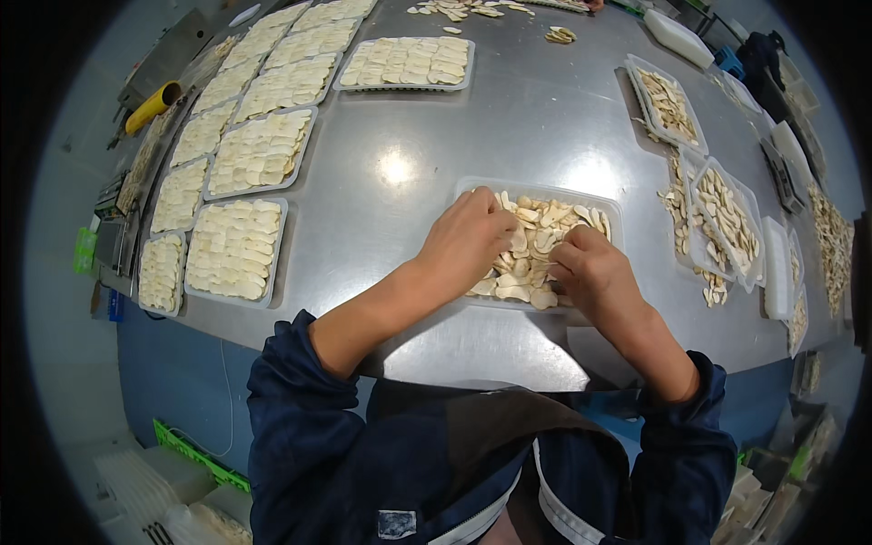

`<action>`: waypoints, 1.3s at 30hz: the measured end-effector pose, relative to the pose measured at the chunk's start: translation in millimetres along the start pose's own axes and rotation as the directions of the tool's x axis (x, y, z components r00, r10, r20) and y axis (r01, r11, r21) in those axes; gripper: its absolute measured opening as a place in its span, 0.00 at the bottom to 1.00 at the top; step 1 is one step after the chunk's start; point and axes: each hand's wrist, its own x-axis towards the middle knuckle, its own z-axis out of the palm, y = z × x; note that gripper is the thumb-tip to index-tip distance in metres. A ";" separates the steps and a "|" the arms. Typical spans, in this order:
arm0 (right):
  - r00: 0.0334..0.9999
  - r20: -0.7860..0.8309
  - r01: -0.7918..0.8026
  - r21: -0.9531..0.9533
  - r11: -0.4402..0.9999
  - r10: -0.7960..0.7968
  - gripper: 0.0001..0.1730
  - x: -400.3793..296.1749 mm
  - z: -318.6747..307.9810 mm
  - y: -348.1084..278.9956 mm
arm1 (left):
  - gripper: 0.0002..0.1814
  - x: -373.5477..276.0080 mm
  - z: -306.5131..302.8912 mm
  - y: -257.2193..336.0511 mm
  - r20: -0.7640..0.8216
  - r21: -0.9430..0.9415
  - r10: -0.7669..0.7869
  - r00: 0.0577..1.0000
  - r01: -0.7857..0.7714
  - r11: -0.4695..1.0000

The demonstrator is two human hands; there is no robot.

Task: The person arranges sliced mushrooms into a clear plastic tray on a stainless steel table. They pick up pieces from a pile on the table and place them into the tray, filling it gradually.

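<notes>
A clear plastic tray (616,218) filled with loose pale mushroom slices (521,269) lies before me on the steel table (381,231). Over the tray's left part, my left hand (473,235) has its fingers curled at the slices. On the right, my right hand (589,272) bends its fingers down to the slices near the tray's middle. Whether either hand pinches a slice is hidden by the fingers. Slices in this tray lie in mixed directions, some overlapping at the upper right.
Several trays of neatly layered slices (235,248) line the left side, and another such tray (407,63) lies farther back. At right are trays of loose slices (667,105) and a small scale (783,178). A person (761,65) is at the far right.
</notes>
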 end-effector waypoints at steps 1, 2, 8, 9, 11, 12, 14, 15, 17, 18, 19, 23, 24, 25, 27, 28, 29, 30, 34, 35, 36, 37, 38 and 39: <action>1.000 -0.003 -0.031 0.032 0.999 0.031 0.05 -2.0 -1.9 0.6 | 0.09 -1.1 -1.0 -1.2 -0.038 -0.021 0.026 0.999 -0.027 0.999; 0.998 -0.005 -0.061 0.063 0.996 0.061 0.03 -3.2 -3.4 -0.5 | 0.08 -3.7 -3.8 -0.9 -0.030 -0.046 -0.055 0.998 0.053 0.998; 0.928 0.181 -0.372 0.357 0.857 0.327 0.08 3.9 -0.5 -20.4 | 0.06 -36.5 -28.9 13.9 0.089 -0.391 -0.533 0.841 0.522 0.758; 0.934 0.200 -0.352 0.362 0.863 0.297 0.09 6.8 5.4 -25.5 | 0.06 -47.8 -20.7 11.4 0.051 -0.399 -0.551 0.833 0.523 0.753; 0.942 0.200 -0.311 0.225 0.923 0.269 0.09 13.4 13.8 -35.1 | 0.06 -59.3 -12.7 15.8 -0.024 -0.396 -0.565 0.825 0.511 0.763; 0.960 0.164 -0.255 0.184 0.949 0.226 0.09 16.0 20.3 -34.1 | 0.07 -61.0 -8.6 21.1 -0.063 -0.383 -0.561 0.825 0.500 0.777; 0.986 0.083 -0.150 0.087 0.985 0.143 0.07 25.9 25.5 -33.8 | 0.06 -63.9 -5.5 28.5 -0.150 -0.291 -0.523 0.839 0.468 0.834; 0.990 0.090 -0.120 0.081 0.989 0.113 0.07 31.5 27.1 -33.2 | 0.06 -65.7 -6.3 28.8 -0.178 -0.254 -0.509 0.842 0.460 0.851; 0.993 0.101 -0.063 0.070 0.996 0.056 0.07 40.8 35.3 -31.1 | 0.06 -67.6 -7.9 27.8 -0.231 -0.177 -0.473 0.850 0.442 0.880; 0.986 0.155 -0.053 -0.003 0.999 0.053 0.08 44.2 41.6 -29.8 | 0.06 -67.4 -9.9 24.4 -0.248 -0.165 -0.462 0.851 0.433 0.886; 0.984 0.176 -0.032 -0.049 0.998 0.040 0.08 47.0 44.1 -28.7 | 0.06 -65.9 -13.5 18.8 -0.263 -0.153 -0.450 0.853 0.424 0.893; 0.959 0.283 0.031 -0.168 0.985 0.018 0.07 55.5 41.1 -38.5 | 0.08 -43.9 -17.6 -1.4 -0.335 -0.091 -0.367 0.868 0.358 0.929; 0.950 0.312 0.043 -0.183 0.982 0.016 0.06 57.5 37.7 -42.1 | 0.11 -36.0 -19.6 -1.6 -0.270 -0.095 -0.379 0.885 0.367 0.925; 0.950 0.311 0.065 -0.193 0.979 -0.002 0.06 58.4 38.2 -42.8 | 0.11 -29.4 -18.0 -4.8 -0.252 -0.066 -0.360 0.898 0.355 0.932; 0.952 0.304 0.103 -0.215 0.971 -0.033 0.06 59.1 41.4 -41.2 | 0.12 -18.7 -11.5 -13.9 -0.209 -0.007 -0.318 0.925 0.323 0.946; 0.951 0.305 0.110 -0.220 0.969 -0.038 0.06 59.0 43.3 -39.5 | 0.13 -15.9 -8.7 -17.8 -0.198 0.000 -0.304 0.932 0.310 0.951; 0.951 0.307 0.117 -0.224 0.968 -0.044 0.08 58.7 45.6 -37.7 | 0.13 -13.8 -5.8 -21.4 -0.187 0.008 -0.290 0.939 0.297 0.955; 0.949 0.310 0.124 -0.224 0.967 -0.050 0.09 57.8 47.9 -36.8 | 0.13 -12.9 -3.8 -24.0 -0.172 0.016 -0.280 0.944 0.287 0.958; 0.965 0.254 0.115 -0.216 0.970 -0.058 0.08 56.1 49.8 -37.3 | 0.13 -7.9 -1.2 -29.7 -0.154 -0.074 -0.349 0.925 0.341 0.937; 0.969 0.238 0.113 -0.211 0.971 -0.061 0.08 55.2 50.3 -37.7 | 0.13 -6.8 0.7 -31.9 -0.144 -0.107 -0.366 0.919 0.353 0.929; 0.974 0.217 0.112 -0.206 0.972 -0.066 0.08 55.5 50.0 -37.9 | 0.13 -4.8 1.0 -34.4 -0.136 -0.136 -0.381 0.915 0.363 0.922; 0.977 0.203 0.111 -0.191 0.975 -0.072 0.08 55.1 50.3 -37.8 | 0.13 -3.6 1.8 -38.3 -0.127 -0.182 -0.394 0.910 0.370 0.911; 0.979 0.188 0.110 -0.176 0.978 -0.076 0.08 54.3 50.7 -37.4 | 0.12 -3.2 2.4 -43.1 -0.116 -0.228 -0.407 0.906 0.375 0.899; 0.982 0.172 0.104 -0.159 0.982 -0.076 0.08 53.4 50.9 -36.5 | 0.12 -2.6 0.2 -44.0 -0.101 -0.271 -0.418 0.903 0.379 0.885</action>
